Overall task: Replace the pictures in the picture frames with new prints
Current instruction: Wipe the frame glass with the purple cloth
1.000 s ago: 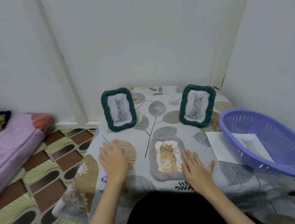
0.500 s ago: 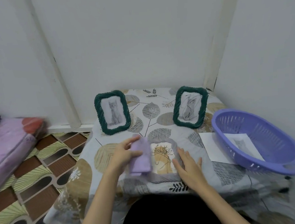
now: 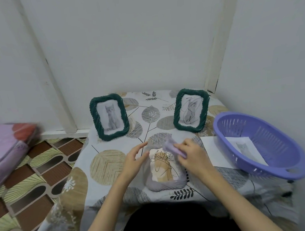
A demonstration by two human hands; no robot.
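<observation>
A grey rope-edged picture frame [image 3: 165, 185] lies flat on the table in front of me, holding a print of a line-drawn flower. My right hand [image 3: 192, 156] grips a folded lilac cloth [image 3: 173, 147] over the frame's upper right corner. My left hand [image 3: 133, 161] hovers with relaxed fingers at the frame's upper left edge. Two green rope-edged frames stand at the back: the left frame [image 3: 109, 117] shows a grey kitten, the right frame [image 3: 191, 110] a line drawing. A white sheet [image 3: 213, 150] lies to the right of the grey frame.
A purple plastic basket [image 3: 261, 142] sits at the table's right edge with a cat print [image 3: 246, 148] inside. The leaf-patterned tablecloth [image 3: 106, 167] hangs over the front. A pink mattress [image 3: 5, 150] lies on the patterned floor to the left. White walls close the back and right.
The lilac cloth passed from my left hand to my right hand and moved from the table's left side to the grey frame's upper right corner. My left hand now holds nothing.
</observation>
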